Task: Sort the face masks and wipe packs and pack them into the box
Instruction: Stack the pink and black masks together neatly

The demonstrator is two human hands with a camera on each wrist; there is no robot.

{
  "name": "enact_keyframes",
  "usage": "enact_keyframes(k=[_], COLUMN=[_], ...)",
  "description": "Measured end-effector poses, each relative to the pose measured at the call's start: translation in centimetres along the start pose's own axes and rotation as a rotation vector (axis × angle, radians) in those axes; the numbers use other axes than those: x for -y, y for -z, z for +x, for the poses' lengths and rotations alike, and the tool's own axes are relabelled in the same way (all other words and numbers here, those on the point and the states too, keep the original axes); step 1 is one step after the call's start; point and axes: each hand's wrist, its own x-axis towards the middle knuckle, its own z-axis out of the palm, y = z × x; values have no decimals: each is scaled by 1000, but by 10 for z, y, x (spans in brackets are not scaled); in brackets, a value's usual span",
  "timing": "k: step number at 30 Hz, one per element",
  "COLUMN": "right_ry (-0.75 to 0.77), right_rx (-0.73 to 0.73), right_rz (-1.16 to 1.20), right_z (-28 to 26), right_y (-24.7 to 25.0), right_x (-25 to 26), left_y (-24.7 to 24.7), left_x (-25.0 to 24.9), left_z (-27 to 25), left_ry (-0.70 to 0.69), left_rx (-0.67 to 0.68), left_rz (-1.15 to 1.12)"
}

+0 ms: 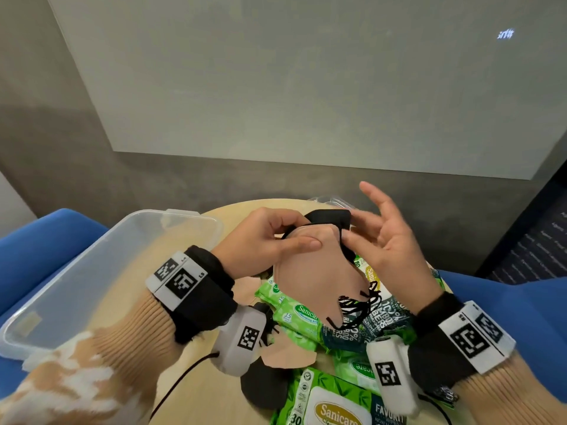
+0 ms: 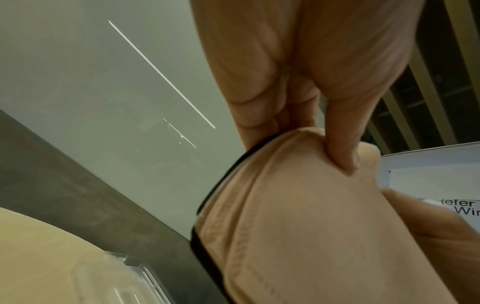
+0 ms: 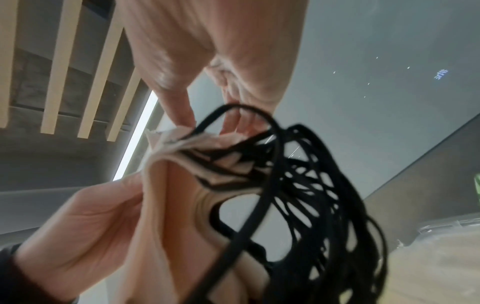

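I hold a stack of beige face masks [image 1: 316, 271] above the table, with a black mask [image 1: 328, 216] at the back of it. My left hand [image 1: 302, 233] grips the stack's top, thumb [image 2: 342, 148] pressed on the front beige mask [image 2: 298, 226]. The right hand [image 1: 352, 227] pinches the stack's upper right edge between thumb and forefinger, the other fingers spread; the right wrist view shows this pinch [image 3: 207, 123] on the masks [image 3: 166, 205]. Black ear loops [image 3: 311, 185] dangle in a tangle. Green wipe packs [image 1: 294, 314] lie below. The clear plastic box [image 1: 107, 271] stands at the left.
More wipe packs [image 1: 337, 403], a loose beige mask [image 1: 285, 354] and a black mask [image 1: 264, 384] lie on the round wooden table [image 1: 196, 363] near me. A clear plastic piece [image 1: 331, 200] sits behind my hands. Blue seats [image 1: 46, 240] flank the table.
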Motion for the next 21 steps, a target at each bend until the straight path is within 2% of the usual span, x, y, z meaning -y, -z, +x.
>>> enact_keyframes(k=[7,12,21], right_ry=[23,47,41], right_rx=[41,63,105], right_rz=[-43,-76,-37], right_z=[-1,-3,-6], right_y=[-5,-8,-9], right_x=[0,1,0], left_y=[1,-6,-12], left_x=[-4,-4,-1], left_z=[1,2,3], left_ry=[-94,-69,-112], left_rx=[-11,-33,-56], left_rz=[194,158,144])
